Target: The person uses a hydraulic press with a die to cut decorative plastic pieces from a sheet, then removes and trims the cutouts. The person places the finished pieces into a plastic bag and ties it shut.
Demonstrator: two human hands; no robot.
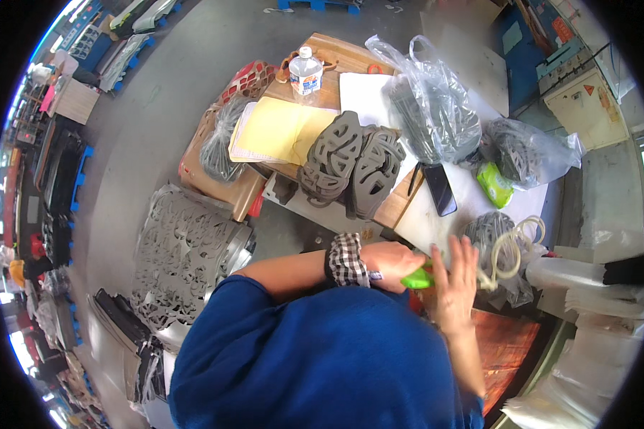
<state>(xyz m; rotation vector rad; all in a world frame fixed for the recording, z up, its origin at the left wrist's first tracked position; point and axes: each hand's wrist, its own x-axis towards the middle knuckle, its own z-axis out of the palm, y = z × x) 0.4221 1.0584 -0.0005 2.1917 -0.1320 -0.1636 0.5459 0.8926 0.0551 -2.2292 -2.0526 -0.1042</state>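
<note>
My left hand (392, 264), with a black-and-white checked band at its wrist, is closed round a small bright green thing (418, 278). Its kind is hidden by the fingers. Close beside it, my right hand (454, 286) is raised with its fingers stretched out and slightly blurred. Whether it touches the green thing I cannot tell. Just right of my right hand lies a cream-coloured hose or cord (506, 254) in loops, next to grey pieces in clear plastic (485, 230). Stacked grey cut-out shapes (374, 170) lie on the table ahead.
Yellow paper sheets (273, 130), a clear bottle (305, 75), a dark phone (439, 190), a green packet (494, 184) and a plastic bag of grey pieces (435, 118) cover the tabletop. A perforated grey sheet (175, 257) hangs over a roll at left. Clear plastic sheeting (587, 357) stands at right.
</note>
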